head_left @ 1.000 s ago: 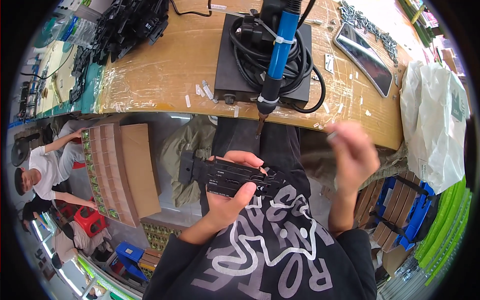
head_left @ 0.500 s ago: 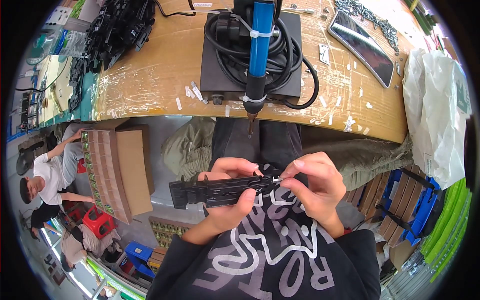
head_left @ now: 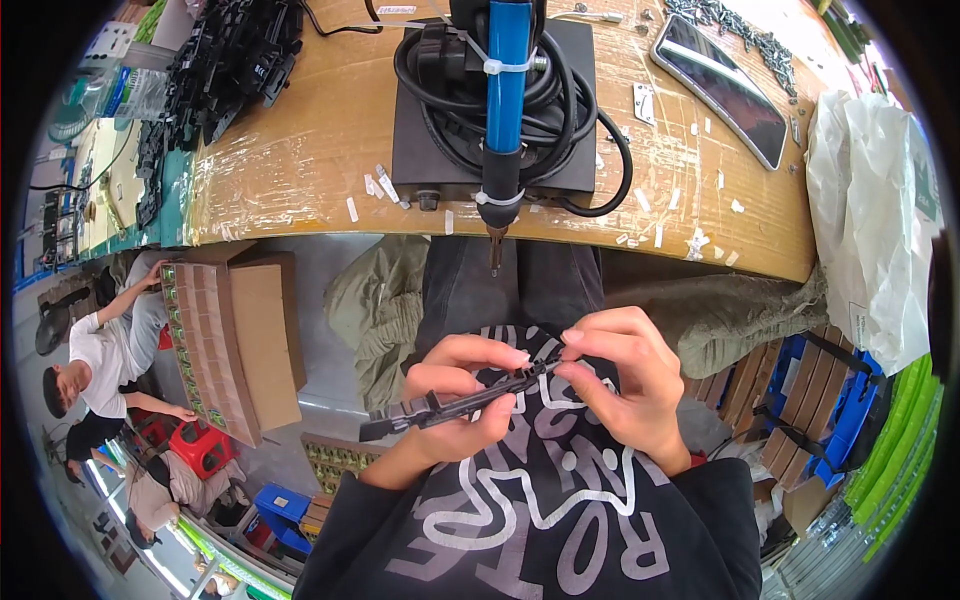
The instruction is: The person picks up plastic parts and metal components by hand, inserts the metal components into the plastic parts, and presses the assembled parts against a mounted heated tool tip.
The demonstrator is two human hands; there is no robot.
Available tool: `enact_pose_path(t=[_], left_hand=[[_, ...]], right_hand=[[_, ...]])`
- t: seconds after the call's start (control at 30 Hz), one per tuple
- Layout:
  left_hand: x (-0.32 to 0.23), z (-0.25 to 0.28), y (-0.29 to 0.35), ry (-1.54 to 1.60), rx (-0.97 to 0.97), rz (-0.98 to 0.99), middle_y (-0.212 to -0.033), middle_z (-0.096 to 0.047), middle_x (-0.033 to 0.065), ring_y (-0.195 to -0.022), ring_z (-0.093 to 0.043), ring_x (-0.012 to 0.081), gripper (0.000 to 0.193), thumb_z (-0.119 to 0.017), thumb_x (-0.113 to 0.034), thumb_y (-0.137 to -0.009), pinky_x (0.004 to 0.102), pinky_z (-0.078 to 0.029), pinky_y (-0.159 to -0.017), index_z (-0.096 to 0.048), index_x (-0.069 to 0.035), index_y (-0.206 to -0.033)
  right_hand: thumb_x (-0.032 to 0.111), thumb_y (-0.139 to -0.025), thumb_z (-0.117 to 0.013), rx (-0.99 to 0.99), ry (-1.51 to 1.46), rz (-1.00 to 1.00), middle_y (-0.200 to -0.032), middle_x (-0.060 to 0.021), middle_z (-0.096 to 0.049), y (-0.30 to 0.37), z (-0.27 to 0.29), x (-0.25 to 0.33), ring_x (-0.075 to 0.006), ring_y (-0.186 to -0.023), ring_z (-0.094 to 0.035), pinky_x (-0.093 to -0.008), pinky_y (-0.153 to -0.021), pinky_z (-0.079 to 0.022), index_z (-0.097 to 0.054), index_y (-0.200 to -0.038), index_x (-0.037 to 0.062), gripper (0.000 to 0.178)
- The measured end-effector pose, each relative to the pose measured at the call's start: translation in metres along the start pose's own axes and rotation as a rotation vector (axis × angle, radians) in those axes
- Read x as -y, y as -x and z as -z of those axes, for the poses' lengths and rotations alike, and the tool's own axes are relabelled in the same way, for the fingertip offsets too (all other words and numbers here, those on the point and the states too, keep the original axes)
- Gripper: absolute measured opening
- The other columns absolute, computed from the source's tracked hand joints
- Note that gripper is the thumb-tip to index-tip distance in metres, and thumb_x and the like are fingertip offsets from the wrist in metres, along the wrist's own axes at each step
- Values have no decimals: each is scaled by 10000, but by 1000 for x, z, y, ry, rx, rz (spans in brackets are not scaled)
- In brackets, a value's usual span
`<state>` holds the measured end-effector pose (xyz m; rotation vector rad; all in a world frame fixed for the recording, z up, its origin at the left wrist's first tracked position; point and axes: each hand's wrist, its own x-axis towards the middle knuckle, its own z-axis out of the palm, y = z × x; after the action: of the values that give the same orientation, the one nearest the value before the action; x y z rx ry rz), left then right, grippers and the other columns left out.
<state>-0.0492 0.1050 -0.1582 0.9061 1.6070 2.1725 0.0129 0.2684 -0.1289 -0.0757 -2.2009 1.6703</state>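
Observation:
My left hand [head_left: 460, 405] is closed around a slim black plastic toy gun body [head_left: 450, 408] held over my lap. The toy gun is turned edge-on, slanting from its wide end at lower left up to its thin tip at right. My right hand [head_left: 625, 380] pinches thumb and forefinger at that tip; whatever lies between those fingers is too small and covered to make out. Beyond both hands a blue and black electric screwdriver [head_left: 508, 110] hangs upright, its bit pointing down past the table edge.
On the cardboard-covered table [head_left: 300, 170] are a black box [head_left: 420, 170] with coiled cable, a phone [head_left: 725, 95], screws [head_left: 745, 35] and black plastic parts [head_left: 225, 70]. A white plastic bag [head_left: 870, 220] hangs at right. At left, another person [head_left: 100, 360] sits behind a partitioned carton [head_left: 215, 350].
The toy gun has rolled from showing its broad side to edge-on, and its wide end has dropped toward me. A small silvery piece seen earlier at my right fingertips no longer shows.

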Motion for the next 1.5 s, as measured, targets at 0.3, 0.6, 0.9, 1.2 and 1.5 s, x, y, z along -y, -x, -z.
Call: enact_pose_path(t=[0.3, 0.6, 0.9, 1.2, 1.5], left_hand=[[0, 10, -4, 291, 183, 86, -1133, -455, 258, -1024, -484, 332, 495, -705, -227, -662, 412, -373, -848, -423, -46, -1026], [10, 21, 30, 807, 99, 760, -1069, -436, 89, -985, -431, 164, 914, -584, -695, -548, 293, -338, -858, -367, -2, -1102], [3, 20, -1, 549, 91, 1019, -726, -538, 61, -607, -524, 94, 361, -581, -253, -701, 188, -420, -531, -450, -15, -939], [18, 16, -4, 224, -287, 740, -873, -563, 53, -779, -523, 63, 210, -496, -44, -816, 197, -425, -666, -469, 7, -1018], [14, 14, -11, 148, -242, 693, -896, -566, 65, -804, -523, 72, 232, -509, -42, -817, 200, -420, -694, -466, 14, -1037]], right_hand=[[-104, -686, -585, 64, -67, -72, -828, -147, -604, 3, 8, -5, -232, -741, -597, -285, -648, -478, -576, -850, -44, 175], [-57, -709, -592, -29, -14, 120, -776, -176, -615, 5, 0, -26, -230, -711, -608, -280, -621, -487, -557, -778, -34, 81], [-63, -596, -600, 133, -38, 265, -859, -127, -613, 1, -20, -43, -255, -717, -599, -288, -624, -494, -584, -778, -26, 186], [2, -786, -565, 329, -705, -897, -775, -90, -594, 10, -27, -33, -130, -647, -591, -220, -562, -478, -407, -1122, 5, 372], [-28, -769, -576, 274, -808, -868, -709, -92, -587, 11, -32, -28, -158, -582, -602, -242, -525, -497, -396, -1079, -7, 359]])
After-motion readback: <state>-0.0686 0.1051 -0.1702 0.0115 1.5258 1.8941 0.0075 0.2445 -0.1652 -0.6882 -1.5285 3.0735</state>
